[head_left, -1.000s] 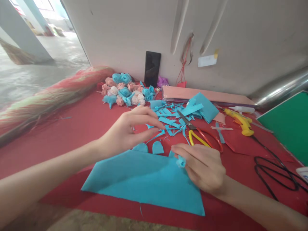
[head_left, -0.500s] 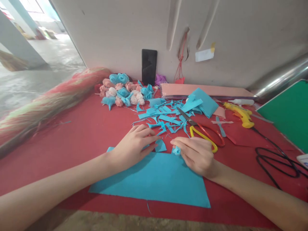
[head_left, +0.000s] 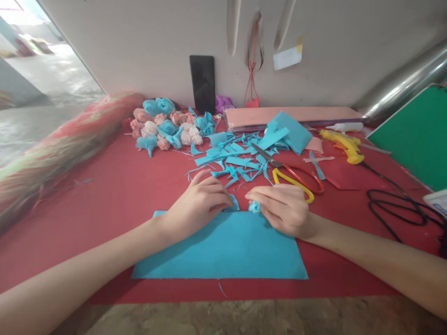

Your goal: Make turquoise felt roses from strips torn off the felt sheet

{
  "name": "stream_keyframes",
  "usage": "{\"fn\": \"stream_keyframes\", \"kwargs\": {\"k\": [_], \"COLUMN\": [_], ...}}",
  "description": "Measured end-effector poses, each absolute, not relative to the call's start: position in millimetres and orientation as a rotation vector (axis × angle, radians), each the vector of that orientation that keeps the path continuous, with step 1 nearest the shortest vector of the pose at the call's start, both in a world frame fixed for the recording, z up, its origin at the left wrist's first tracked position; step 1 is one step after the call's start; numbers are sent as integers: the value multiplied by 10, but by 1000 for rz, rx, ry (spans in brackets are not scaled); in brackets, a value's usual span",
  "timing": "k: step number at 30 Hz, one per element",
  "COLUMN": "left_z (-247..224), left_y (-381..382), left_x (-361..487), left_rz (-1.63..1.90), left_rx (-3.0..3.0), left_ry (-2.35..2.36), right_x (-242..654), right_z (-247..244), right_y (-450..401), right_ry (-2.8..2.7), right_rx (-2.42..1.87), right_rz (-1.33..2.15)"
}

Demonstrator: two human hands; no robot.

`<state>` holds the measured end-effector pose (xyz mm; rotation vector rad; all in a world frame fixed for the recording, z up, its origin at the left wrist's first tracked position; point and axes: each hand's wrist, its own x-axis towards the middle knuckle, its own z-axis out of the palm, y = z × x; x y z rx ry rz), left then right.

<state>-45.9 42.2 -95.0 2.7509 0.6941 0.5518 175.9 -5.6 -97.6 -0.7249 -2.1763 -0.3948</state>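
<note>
Between the thumb and fingers of my right hand point(head_left: 282, 208) is a small rolled blue paper rose point(head_left: 254, 207), its spiral end facing me. My left hand point(head_left: 199, 200) is at the far edge of a blue paper sheet point(head_left: 223, 253), its fingers bent and closed on a small blue paper petal point(head_left: 234, 203). Part of that petal is hidden under the fingers. Just beyond both hands lie blue paper scraps point(head_left: 240, 160). Scissors point(head_left: 279, 167) with one red and one yellow handle rest on the scraps, blades apart, close to my right hand.
Blue, pink and white paper flowers point(head_left: 171, 123) are heaped at the back left, beside an upright phone point(head_left: 203, 84). A yellow glue gun point(head_left: 345, 145) with a black cord lies right, near a green board point(head_left: 415, 135). A bristly bundle point(head_left: 70, 144) runs along the left.
My left fingers have closed on the small blue petal, which lay flat beside them before. My right hand still holds the rose. The whole view has shifted slightly.
</note>
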Motion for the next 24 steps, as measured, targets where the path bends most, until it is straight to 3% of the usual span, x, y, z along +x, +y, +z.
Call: {"fn": "stream_keyframes", "kwargs": {"k": [24], "left_z": [-737], "left_y": [231], "left_x": [-409], "left_rz": [228], "left_rx": [2656], "left_ry": [895], "right_x": [1773], "right_z": [-1005], "right_y": [-51], "right_ry": [-2197], "right_rx": [-684], "right_rz": [-371]}}
